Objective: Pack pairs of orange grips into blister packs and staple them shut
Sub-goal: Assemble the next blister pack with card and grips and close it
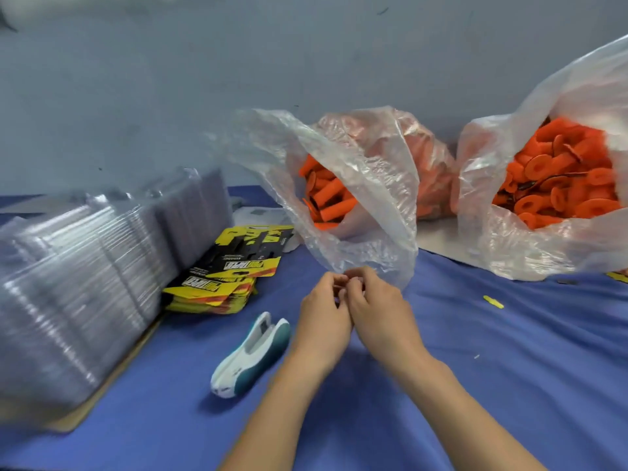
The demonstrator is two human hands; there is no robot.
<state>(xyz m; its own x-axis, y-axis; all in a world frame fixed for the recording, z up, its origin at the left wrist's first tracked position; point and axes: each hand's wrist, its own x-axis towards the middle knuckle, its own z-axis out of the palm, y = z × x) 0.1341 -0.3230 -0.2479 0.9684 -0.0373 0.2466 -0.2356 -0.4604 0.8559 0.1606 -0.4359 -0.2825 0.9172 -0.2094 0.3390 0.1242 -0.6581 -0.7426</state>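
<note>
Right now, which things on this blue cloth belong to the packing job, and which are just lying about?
Job: orange rubber grips in two clear plastic bags; stack of clear plastic blister packs; yellow-and-black printed cards; white-and-teal stapler.
Lying about: small yellow scrap; small dark scrap.

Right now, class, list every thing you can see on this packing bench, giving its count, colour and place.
blister packs: a tall stack, clear, left on the cloth
printed cards: a pile, yellow and black, right of the stack
stapler: one, white and teal, in front of the cards
plastic bags: at least two, clear, back middle and back right
orange grips: many, inside the bags
scrap: one, yellow, on the cloth at right
cloth: one, blue, covering the table
wall: grey, behind
hands: two; left hand and right hand meet at the middle bag's lower edge; what they pinch is unclear
</note>
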